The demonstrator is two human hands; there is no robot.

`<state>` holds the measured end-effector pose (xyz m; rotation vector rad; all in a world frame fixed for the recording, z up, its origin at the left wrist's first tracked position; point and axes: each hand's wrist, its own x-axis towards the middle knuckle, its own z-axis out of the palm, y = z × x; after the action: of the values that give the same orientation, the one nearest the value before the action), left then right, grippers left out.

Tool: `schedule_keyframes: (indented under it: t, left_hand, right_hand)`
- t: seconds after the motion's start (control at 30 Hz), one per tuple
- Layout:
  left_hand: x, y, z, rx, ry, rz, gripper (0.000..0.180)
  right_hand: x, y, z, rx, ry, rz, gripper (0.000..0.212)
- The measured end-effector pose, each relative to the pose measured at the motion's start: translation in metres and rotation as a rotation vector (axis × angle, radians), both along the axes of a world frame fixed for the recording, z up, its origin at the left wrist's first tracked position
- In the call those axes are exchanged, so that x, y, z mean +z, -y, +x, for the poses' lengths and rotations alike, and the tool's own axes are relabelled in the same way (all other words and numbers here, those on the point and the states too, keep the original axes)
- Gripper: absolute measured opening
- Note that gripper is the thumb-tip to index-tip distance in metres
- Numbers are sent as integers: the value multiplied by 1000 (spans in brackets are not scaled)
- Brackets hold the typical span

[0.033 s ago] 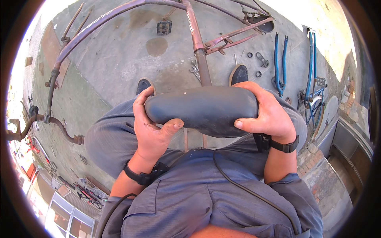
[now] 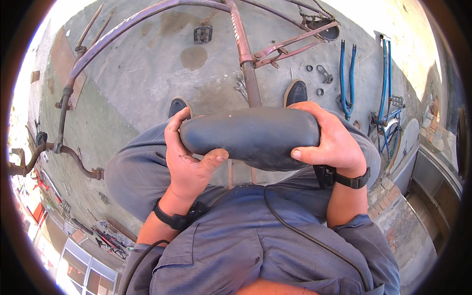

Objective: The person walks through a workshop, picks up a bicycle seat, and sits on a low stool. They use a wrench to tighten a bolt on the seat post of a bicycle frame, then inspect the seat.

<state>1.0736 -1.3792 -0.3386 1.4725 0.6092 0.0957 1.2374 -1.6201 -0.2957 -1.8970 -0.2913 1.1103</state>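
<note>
A black bicycle saddle point(image 2: 250, 135) lies crosswise in front of my lap, between my two hands. My left hand point(image 2: 189, 152) is wrapped round its left end, thumb on the near side and fingers over the far edge. Round the right end closes my right hand point(image 2: 329, 140), its thumb pressed to the near face. From the saddle's far side a rusty seat post point(image 2: 251, 86) runs up into the worn purple-pink bicycle frame point(image 2: 239, 37). The saddle hides how its underside meets the post.
Rusty handlebars point(image 2: 73, 155) stand at the left. Beyond the saddle, spanners point(image 2: 242, 87) and a crank-like metal part point(image 2: 324, 73) lie on the concrete. A blue fork point(image 2: 348, 81) and a blue frame point(image 2: 386, 98) are at the right. A pedal point(image 2: 203, 34) shows at the far side.
</note>
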Motion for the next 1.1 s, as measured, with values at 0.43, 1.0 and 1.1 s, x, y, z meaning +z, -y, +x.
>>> schedule_keyframes:
  t: [0.43,1.0,1.1]
  left_hand:
    - [-12,-7,-2,120,-168,-554,59]
    - [-4,-7,12,-29,-93,-175,69]
    - [-6,-11,15,-71,-112,-124,66]
  right_hand:
    - [14,-27,11,109,192,-46,77]
    - [-5,-16,26,111,47,-16,65]
    - [-5,-20,31,162,95,-7,66]
